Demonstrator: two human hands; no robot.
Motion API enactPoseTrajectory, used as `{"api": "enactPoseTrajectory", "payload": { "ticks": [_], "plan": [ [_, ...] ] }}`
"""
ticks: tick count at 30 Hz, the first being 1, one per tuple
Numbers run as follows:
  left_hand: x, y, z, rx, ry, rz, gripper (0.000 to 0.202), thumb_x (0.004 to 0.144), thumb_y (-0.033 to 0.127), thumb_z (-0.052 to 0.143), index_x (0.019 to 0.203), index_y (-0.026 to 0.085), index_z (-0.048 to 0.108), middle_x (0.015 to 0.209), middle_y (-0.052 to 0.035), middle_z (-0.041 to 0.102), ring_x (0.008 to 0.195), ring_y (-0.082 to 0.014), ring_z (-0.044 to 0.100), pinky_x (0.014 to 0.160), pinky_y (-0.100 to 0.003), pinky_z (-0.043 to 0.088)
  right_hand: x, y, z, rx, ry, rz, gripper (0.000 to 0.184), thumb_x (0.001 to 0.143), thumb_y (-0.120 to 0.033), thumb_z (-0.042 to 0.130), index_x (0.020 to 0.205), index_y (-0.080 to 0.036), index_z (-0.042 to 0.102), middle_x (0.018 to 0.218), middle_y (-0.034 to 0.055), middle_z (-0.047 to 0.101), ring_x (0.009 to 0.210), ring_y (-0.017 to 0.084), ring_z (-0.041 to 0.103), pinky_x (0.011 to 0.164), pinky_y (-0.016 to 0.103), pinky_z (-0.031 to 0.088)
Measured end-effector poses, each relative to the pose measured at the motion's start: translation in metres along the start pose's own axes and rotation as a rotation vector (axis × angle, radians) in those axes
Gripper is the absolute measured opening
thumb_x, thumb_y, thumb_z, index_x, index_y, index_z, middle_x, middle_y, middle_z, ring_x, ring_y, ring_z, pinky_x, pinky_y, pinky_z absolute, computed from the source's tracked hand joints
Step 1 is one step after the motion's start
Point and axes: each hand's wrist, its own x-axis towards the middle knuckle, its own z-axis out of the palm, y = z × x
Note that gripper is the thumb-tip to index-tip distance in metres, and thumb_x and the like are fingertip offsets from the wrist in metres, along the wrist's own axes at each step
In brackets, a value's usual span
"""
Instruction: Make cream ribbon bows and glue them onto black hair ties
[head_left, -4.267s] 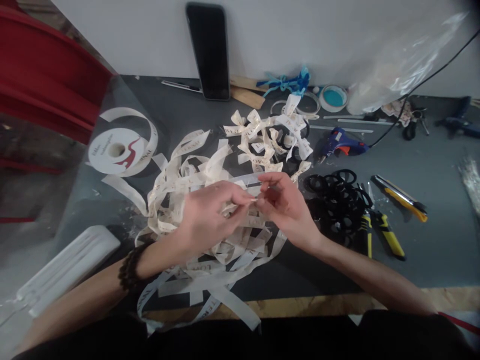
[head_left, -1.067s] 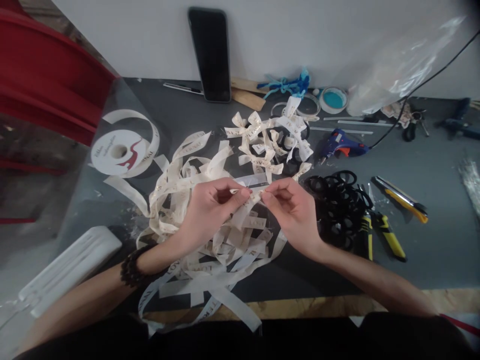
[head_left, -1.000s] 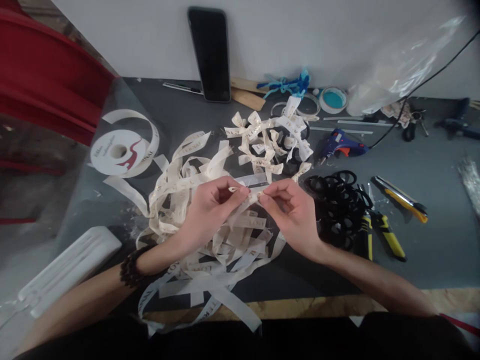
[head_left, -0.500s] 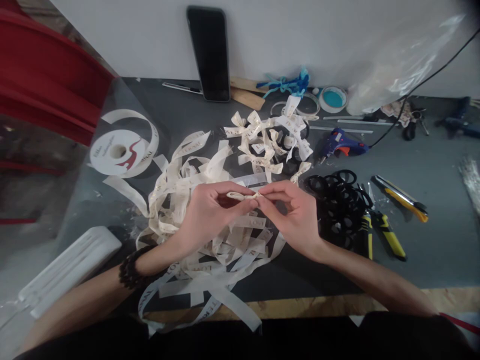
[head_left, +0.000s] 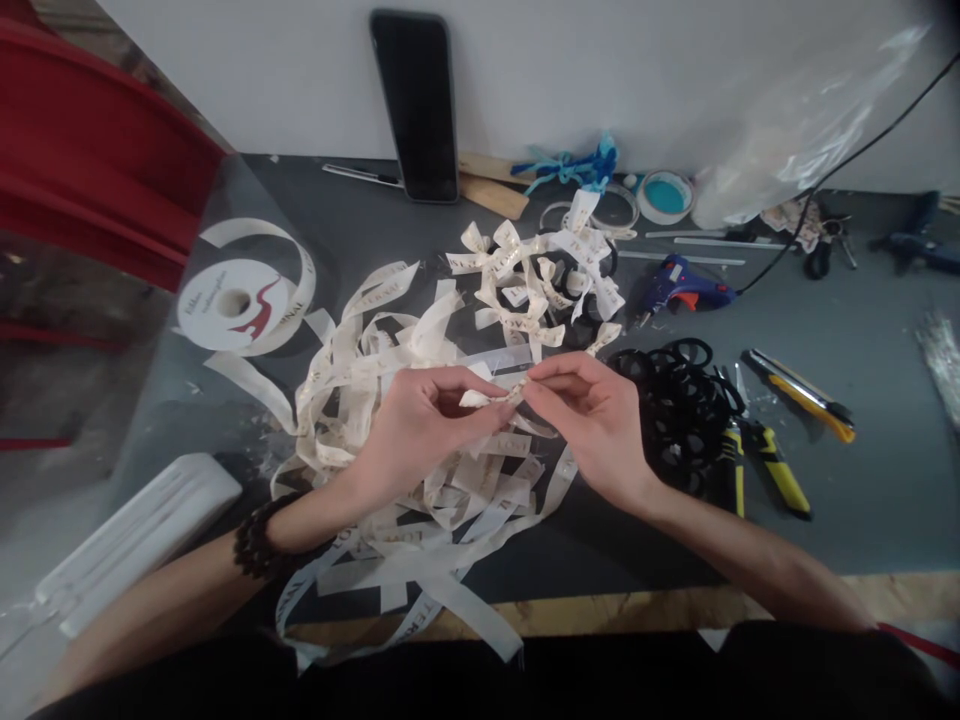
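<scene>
My left hand [head_left: 420, 425] and my right hand [head_left: 592, 415] meet over a heap of cream printed ribbon [head_left: 375, 400]. Both pinch one small folded piece of cream ribbon [head_left: 495, 395] between thumb and fingertips, held a little above the heap. A beaded bracelet [head_left: 255, 535] circles my left wrist. Behind the hands lies a cluster of finished cream ribbon bows [head_left: 536, 280]. A ribbon spool [head_left: 232, 300] rests at the left.
A pile of black hair ties [head_left: 675, 400] lies right of my right hand, with yellow-handled cutters [head_left: 765, 465], a utility knife [head_left: 802, 395] and a blue glue gun [head_left: 686, 285]. A phone [head_left: 416, 100] leans on the wall. A white box [head_left: 127, 540] sits front left.
The ribbon piece has been folded into a small loop between my fingertips, and my hands have shifted slightly around it while staying over the heap.
</scene>
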Motion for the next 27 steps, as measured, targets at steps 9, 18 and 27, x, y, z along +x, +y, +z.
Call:
{"api": "enactPoseTrajectory", "payload": {
  "ticks": [9,18,27],
  "plan": [
    [-0.0003,-0.0008,-0.0014,-0.113,-0.058,-0.028,0.011,0.085,0.029,0.089,0.093,0.024,0.084,0.071,0.0003,0.080,0.067,-0.0152,0.079,0.061,-0.018,0.063,-0.0011,-0.0007,0.0028,0.074,0.054,0.005,0.013,0.084,-0.024,0.084,0.095,-0.023,0.076,0.082,-0.0020,0.078,0.074,0.012,0.073,0.069,0.023,0.057],
    [0.0015,-0.0020,-0.0011,0.057,0.019,0.022,0.025,0.089,0.041,0.085,0.108,0.025,0.086,0.081,-0.0037,0.082,0.067,-0.0175,0.074,0.053,-0.025,0.056,-0.0035,-0.0034,0.0024,0.027,0.004,-0.081,0.018,0.093,-0.029,0.078,0.110,-0.025,0.070,0.096,0.0005,0.076,0.092,0.016,0.074,0.085,0.031,0.061],
    [0.0024,-0.0070,0.0054,-0.194,0.034,0.048,0.020,0.086,0.030,0.089,0.100,0.021,0.077,0.084,-0.0014,0.080,0.075,-0.0142,0.075,0.068,-0.022,0.062,-0.0065,0.0027,0.0000,-0.171,-0.095,-0.158,0.018,0.092,-0.033,0.082,0.109,-0.028,0.078,0.106,0.0005,0.079,0.098,0.018,0.074,0.088,0.034,0.059]
  ]
}}
